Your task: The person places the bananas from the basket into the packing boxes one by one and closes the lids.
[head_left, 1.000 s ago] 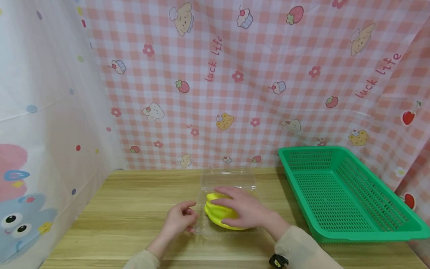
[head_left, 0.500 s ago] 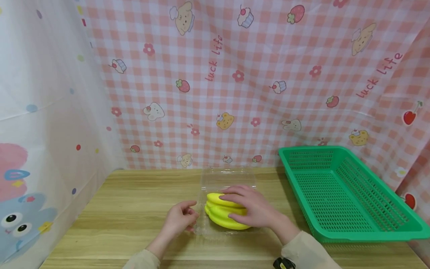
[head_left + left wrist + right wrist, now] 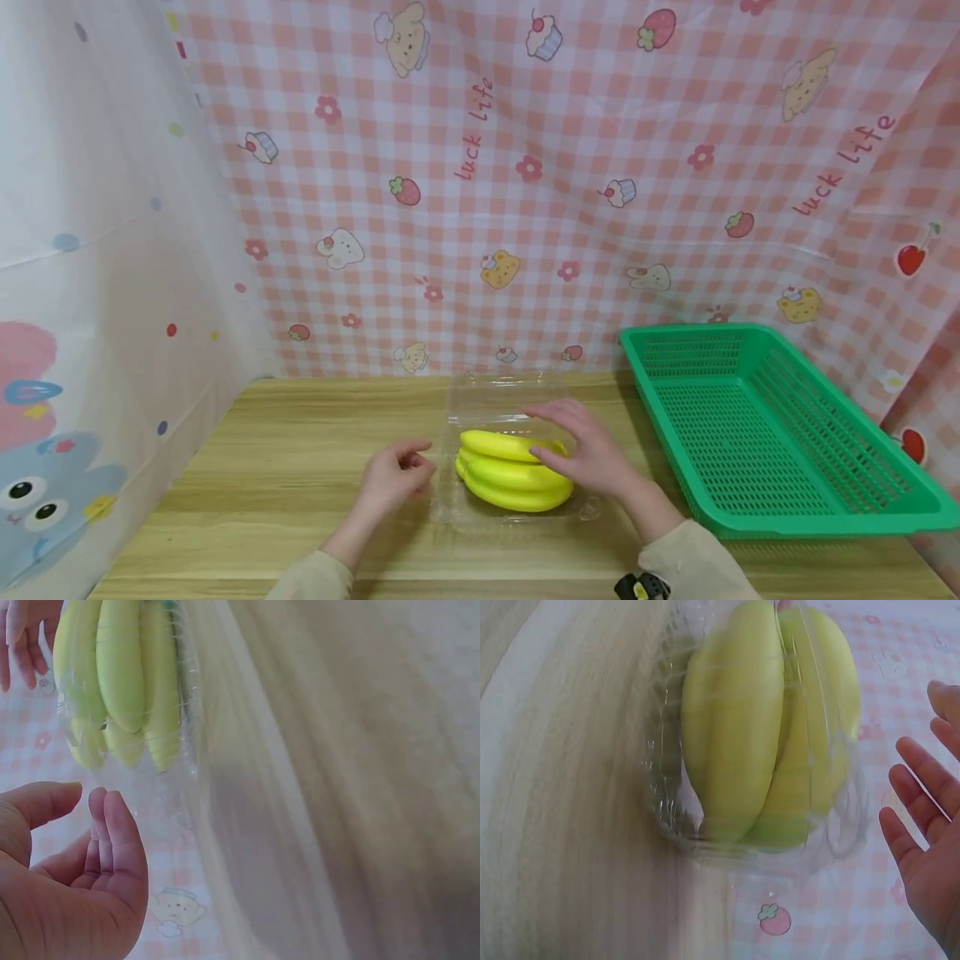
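flanking box edges | left hand apart | right hand near bananas

Taking what I see from my head as a dial, I can read the words "luck life" twice, both on the pink checked cloth in front of me. The first print sits at 12 o'clock; its line climbs steeply, heading between 12 and 1, with "luck" at the lower end and "life" above it. The second print stands between 2 and 3 o'clock and leans over more, rising between 1 and 2, again "luck" first and then "life". Both are in reddish-pink small letters shaped like handwriting. At 5 o'clock, any marking on the black strap by my sleeve is too small to read.
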{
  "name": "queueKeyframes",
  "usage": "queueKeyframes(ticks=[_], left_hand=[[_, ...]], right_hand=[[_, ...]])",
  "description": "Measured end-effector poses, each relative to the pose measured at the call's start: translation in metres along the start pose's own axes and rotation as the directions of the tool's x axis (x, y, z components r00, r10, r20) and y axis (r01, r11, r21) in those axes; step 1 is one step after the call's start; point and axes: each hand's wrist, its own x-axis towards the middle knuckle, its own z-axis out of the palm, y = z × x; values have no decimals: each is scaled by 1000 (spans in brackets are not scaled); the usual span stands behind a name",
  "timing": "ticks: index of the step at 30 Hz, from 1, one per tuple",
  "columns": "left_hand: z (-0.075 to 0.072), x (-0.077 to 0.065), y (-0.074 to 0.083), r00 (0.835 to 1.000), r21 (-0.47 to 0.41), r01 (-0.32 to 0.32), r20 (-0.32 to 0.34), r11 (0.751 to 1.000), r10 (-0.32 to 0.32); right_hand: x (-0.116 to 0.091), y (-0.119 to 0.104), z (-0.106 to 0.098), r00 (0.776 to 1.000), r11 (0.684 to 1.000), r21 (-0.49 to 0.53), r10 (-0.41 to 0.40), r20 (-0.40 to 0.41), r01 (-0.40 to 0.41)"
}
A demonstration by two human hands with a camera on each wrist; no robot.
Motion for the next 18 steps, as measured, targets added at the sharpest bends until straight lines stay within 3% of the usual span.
queueKeyframes(ticks=[6, 10, 14, 18], left_hand=[[-2, 5, 7, 1000, 60, -1, -6, 998, 2], [-2, 10, 11, 1000, 45, 16, -19, 999, -15], [-3, 16, 13, 999, -31, 35, -32, 999, -36], [-4, 20, 17, 998, -99, 51, -35, 994, -54]], right_hand=[[-6, 8, -3, 991, 991, 76, 114, -73, -109], [-8, 12, -4, 973, 968, 166, 206, -103, -188], [-9, 16, -4, 929, 913, 255, 354, -111, -318], [-9, 19, -5, 855, 832, 318, 507, -106, -454]])
